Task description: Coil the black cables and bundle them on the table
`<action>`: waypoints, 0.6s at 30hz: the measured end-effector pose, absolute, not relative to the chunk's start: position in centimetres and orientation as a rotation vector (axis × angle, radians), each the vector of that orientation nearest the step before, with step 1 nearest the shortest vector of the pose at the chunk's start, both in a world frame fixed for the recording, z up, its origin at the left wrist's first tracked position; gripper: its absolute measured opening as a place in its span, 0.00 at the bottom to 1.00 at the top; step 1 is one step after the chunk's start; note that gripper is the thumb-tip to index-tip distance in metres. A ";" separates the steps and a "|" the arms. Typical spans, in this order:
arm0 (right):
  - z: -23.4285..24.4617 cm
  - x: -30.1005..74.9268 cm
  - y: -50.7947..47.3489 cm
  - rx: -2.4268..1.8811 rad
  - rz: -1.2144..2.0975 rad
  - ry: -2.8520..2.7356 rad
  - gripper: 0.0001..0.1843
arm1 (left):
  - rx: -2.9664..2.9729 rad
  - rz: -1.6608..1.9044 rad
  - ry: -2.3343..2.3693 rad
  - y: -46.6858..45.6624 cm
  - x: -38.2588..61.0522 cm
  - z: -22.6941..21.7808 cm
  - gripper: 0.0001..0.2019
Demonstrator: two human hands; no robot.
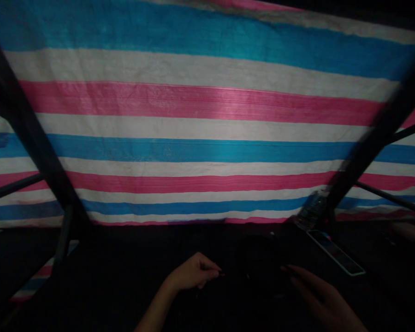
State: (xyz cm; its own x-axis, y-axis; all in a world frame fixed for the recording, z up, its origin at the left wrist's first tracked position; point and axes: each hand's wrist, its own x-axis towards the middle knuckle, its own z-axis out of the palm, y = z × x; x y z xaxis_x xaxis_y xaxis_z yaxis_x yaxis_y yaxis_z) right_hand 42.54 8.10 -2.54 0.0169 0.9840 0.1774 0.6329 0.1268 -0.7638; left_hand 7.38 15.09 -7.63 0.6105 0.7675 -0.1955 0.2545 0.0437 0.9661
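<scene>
Pretty dim in here, so bear with me on the details. The left hand point(197, 272) is over the matte black tabletop point(131, 251), thumb and index finger brought together in a pinch, the other fingers curled in under. Poking out at the fingertips is a small, thin, dark piece point(222, 271), material too hard to make out, and that's what the pinch has hold of.

The right hand point(316, 293) is further over and pretty blurry, fingers stretched out long and pointing in toward the left one, the two hands well apart. Can't tell how far open it is or whether it's gripping anything, since everything around those fingers is just black. Right by its fingertips, between the hands, there's a big roundish black shape point(259, 263) on the table, barely visible, and I can't say if they're touching it.

Past the right hand and off to its right lies a flat phone with a dark screen and a pale greenish edge point(337, 252). Just beyond that is a clear plastic bottle point(312, 211), right next to the thick dark right-hand post point(383, 133). Someone else's hand point(413, 234) comes in at the far right edge, blurred. Behind it all hangs a blue, white and pink striped plastic tarp point(193, 101), with another thick dark post point(24, 124) on the left
</scene>
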 end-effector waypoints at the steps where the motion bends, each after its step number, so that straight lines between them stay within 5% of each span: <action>1: -2.3 41.2 8.1 -1.544 0.690 -1.737 0.24 | 1.536 0.477 0.896 15.0 7.4 -7.5 0.27; 9: -0.8 35.4 8.5 -1.472 0.684 -1.844 0.38 | 1.489 0.535 0.896 15.2 7.0 -7.2 0.29; 18: -3.1 34.9 7.8 -1.415 0.987 -2.019 0.25 | 1.388 0.747 0.921 16.0 5.7 -7.3 0.30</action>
